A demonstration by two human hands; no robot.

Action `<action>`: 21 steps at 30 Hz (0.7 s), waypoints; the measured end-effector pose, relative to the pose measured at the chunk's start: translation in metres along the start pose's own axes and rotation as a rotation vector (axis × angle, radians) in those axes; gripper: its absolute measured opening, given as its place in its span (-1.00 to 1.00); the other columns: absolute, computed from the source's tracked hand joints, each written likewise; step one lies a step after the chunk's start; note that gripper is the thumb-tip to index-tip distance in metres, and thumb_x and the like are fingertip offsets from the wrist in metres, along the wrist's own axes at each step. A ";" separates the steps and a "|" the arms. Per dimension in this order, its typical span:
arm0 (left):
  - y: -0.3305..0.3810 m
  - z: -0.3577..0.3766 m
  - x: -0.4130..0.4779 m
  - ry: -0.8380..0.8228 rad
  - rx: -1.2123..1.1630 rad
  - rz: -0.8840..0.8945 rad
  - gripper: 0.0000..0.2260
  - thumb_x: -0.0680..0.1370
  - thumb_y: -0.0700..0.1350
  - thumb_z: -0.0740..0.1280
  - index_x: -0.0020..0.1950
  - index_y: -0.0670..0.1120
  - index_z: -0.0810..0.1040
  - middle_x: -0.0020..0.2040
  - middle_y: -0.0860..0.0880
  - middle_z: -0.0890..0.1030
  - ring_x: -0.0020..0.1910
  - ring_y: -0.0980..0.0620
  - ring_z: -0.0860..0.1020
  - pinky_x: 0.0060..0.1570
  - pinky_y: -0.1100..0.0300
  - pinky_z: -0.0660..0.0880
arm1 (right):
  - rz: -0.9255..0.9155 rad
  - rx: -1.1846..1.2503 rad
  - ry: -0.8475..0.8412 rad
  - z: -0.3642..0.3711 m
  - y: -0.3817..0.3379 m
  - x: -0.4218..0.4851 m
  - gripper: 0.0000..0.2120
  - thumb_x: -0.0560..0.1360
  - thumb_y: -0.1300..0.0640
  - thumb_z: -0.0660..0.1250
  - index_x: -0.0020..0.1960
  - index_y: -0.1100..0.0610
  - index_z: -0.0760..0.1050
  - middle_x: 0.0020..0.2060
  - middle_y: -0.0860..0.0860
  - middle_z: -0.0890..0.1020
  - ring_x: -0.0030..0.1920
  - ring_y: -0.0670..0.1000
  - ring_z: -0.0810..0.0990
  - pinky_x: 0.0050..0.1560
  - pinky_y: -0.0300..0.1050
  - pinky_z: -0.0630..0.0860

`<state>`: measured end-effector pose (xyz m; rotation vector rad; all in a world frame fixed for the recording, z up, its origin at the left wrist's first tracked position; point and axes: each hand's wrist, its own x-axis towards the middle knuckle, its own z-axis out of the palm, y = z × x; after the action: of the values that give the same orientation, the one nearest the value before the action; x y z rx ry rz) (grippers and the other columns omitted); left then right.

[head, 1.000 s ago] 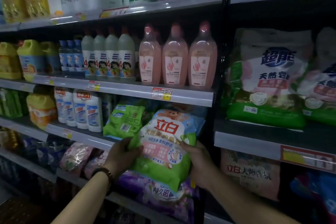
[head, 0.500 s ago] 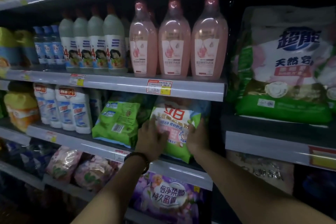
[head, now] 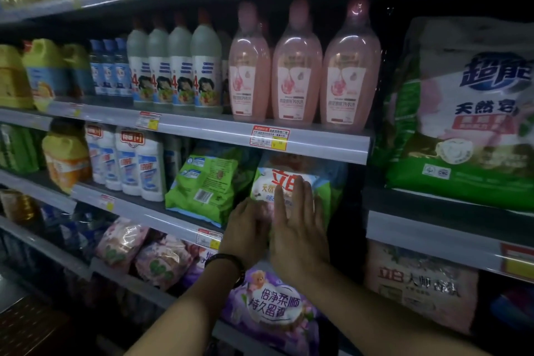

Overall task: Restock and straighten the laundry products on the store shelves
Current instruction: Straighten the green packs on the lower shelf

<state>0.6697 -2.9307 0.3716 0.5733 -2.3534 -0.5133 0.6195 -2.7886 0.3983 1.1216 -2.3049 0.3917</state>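
Right hand [head: 297, 228] has slid from the side of the detergent bag [head: 264, 185] onto its front, fingers straight, palm flat. Left hand [head: 248, 228], just beside it, touches the bag's lower left; finger curl unclear. Bag stands on middle shelf [head: 144, 213], right of green pouch [head: 205, 185].

The bag in front of you [head: 268, 182] is green and white with big red characters. To its left sits a brighter green bag [head: 205, 185] with white-and-blue patches and a black barcode. Above, three translucent pink bottles [head: 297, 72] carry white labels with a pink drop. Beside them, white bottles [head: 179, 72] wear blue-striped labels, then come yellow jugs [head: 37, 72] with blue labels. Below, a purple bag [head: 271, 303] shows a white oval with dark characters. The large bag [head: 468, 124] to your right is white and pink with a green base and dark blue characters. The shelf tags [head: 270, 137] are red, white and yellow.
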 end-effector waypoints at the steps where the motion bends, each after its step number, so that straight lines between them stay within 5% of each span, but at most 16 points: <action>1: 0.000 -0.007 -0.002 0.114 0.035 0.006 -0.70 0.53 -0.07 0.30 0.25 -0.04 0.56 0.21 -0.14 0.55 0.21 -0.25 0.50 0.17 -0.09 0.50 | -0.031 -0.050 -0.045 0.002 0.003 0.004 -0.11 0.54 -0.03 0.27 0.72 0.07 -0.12 0.65 0.32 -0.25 0.66 0.36 -0.27 0.62 0.40 -0.14; 5: -0.008 -0.030 0.003 0.364 0.117 -0.131 -0.63 0.43 -0.12 0.44 0.21 -0.11 0.52 0.14 -0.20 0.53 0.10 -0.28 0.47 0.13 -0.18 0.46 | -0.008 -0.118 -0.299 0.003 0.022 0.021 -0.10 0.60 -0.36 0.13 0.65 -0.19 -0.42 0.49 0.25 -0.63 0.49 0.29 -0.67 0.53 0.43 -0.39; 10: -0.019 -0.033 0.028 0.228 0.147 -0.268 -0.40 0.50 0.11 0.36 0.49 -0.12 0.41 0.41 -0.29 0.46 0.38 -0.37 0.41 0.39 -0.23 0.36 | 0.037 -0.068 -0.498 0.000 0.024 0.033 -0.05 0.52 -0.53 0.10 0.60 -0.29 -0.47 0.38 0.18 -0.76 0.39 0.25 -0.78 0.48 0.45 -0.43; 13: -0.022 -0.027 0.048 0.145 0.203 -0.345 -0.29 0.56 0.20 0.34 0.65 0.04 0.18 0.63 -0.28 0.22 0.61 -0.37 0.16 0.55 -0.28 0.17 | 0.032 -0.067 -0.530 -0.001 0.027 0.035 0.07 0.43 -0.58 0.17 0.58 -0.30 -0.50 0.38 0.18 -0.76 0.38 0.26 -0.79 0.47 0.47 -0.44; 16: -0.026 -0.022 0.061 0.083 0.163 -0.473 -0.26 0.59 0.28 0.27 0.68 0.22 -0.02 0.71 -0.18 0.00 0.64 -0.43 -0.01 0.50 -0.46 0.14 | 0.032 -0.099 -0.552 -0.002 0.025 0.036 0.14 0.37 -0.62 0.20 0.57 -0.29 -0.53 0.38 0.20 -0.75 0.38 0.27 -0.79 0.45 0.50 -0.43; 21: -0.038 -0.013 0.065 0.207 0.227 -0.449 -0.35 0.63 -0.16 0.23 0.63 0.32 0.14 0.67 -0.08 0.19 0.58 -0.46 0.11 0.32 -0.46 0.39 | 0.034 -0.110 -0.579 0.000 0.025 0.037 0.18 0.35 -0.62 0.22 0.56 -0.29 -0.55 0.37 0.19 -0.76 0.38 0.27 -0.79 0.45 0.50 -0.45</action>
<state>0.6439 -2.9986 0.3942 1.2161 -2.0973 -0.3598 0.5808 -2.7965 0.4190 1.2625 -2.7986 -0.0663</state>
